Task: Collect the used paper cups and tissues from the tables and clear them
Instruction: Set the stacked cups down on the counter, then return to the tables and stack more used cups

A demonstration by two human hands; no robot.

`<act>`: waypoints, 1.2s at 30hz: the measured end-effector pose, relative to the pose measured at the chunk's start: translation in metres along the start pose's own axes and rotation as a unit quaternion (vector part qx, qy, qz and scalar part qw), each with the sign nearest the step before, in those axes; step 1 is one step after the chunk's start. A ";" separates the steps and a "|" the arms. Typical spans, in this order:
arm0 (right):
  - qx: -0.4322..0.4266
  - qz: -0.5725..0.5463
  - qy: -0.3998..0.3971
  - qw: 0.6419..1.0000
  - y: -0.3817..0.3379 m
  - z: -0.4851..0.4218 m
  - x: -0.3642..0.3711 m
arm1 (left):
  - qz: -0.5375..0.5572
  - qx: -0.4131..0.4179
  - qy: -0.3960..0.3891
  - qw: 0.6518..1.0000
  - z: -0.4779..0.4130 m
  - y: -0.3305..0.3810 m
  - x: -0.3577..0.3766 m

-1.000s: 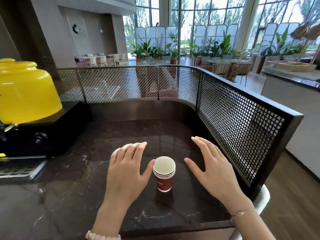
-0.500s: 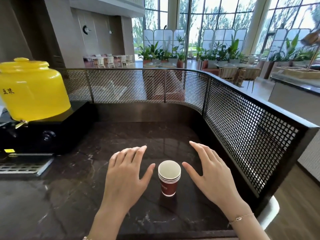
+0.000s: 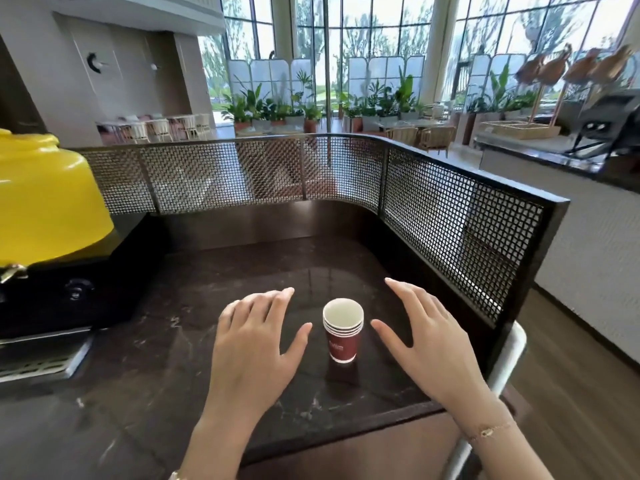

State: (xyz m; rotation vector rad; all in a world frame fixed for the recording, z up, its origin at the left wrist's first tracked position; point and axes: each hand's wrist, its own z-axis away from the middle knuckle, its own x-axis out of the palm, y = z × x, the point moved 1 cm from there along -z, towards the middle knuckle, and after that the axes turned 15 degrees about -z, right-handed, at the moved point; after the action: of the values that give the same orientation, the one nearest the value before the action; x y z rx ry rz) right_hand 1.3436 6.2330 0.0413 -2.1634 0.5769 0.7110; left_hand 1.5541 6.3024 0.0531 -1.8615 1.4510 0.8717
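We look down at a dark marble counter (image 3: 180,368), where a stack of nested red paper cups (image 3: 343,330) stands upright near the front edge, the white inside of the top cup open to us. Several rims show one over another, though we cannot count them with certainty, and the print on the red wall is too blurred for us to read.

Our left hand (image 3: 254,344) hovers just beside the stack on its left, palm down, fingers spread wide and the thumb reaching toward the cups without touching them. Our right hand (image 3: 427,336) mirrors it on the other side, also wide open and holding nothing, its thumb close to the stack but apart from it. A thin chain bracelet (image 3: 488,432) circles the right wrist.

A black mesh screen (image 3: 446,223) curves around the far and right sides of the counter. At the far left a yellow drink dispenser (image 3: 45,199) sits on a black base (image 3: 86,285), with a metal drip tray (image 3: 38,362) in front of it. Beyond the screen we see potted plants (image 3: 277,109), chairs and tall windows.
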 end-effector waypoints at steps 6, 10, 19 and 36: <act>0.051 0.034 0.038 0.997 -0.015 0.047 -0.018 | 0.041 0.051 -0.009 0.998 0.021 0.007 -0.006; 0.095 0.065 0.074 0.991 -0.011 0.079 -0.050 | 0.084 0.105 -0.003 0.991 0.025 0.039 -0.011; 0.189 0.133 0.156 0.960 0.031 0.148 -0.142 | 0.181 0.231 0.031 0.956 0.023 0.161 -0.028; 0.276 0.199 0.189 0.921 0.175 0.216 -0.313 | 0.258 0.329 0.021 0.908 0.017 0.423 -0.025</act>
State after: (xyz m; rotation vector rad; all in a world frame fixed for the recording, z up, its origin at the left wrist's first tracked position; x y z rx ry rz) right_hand 0.9414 6.3506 0.0340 -1.6603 1.2818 0.2684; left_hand 1.1345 6.2416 0.0327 -1.0127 1.9983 0.4600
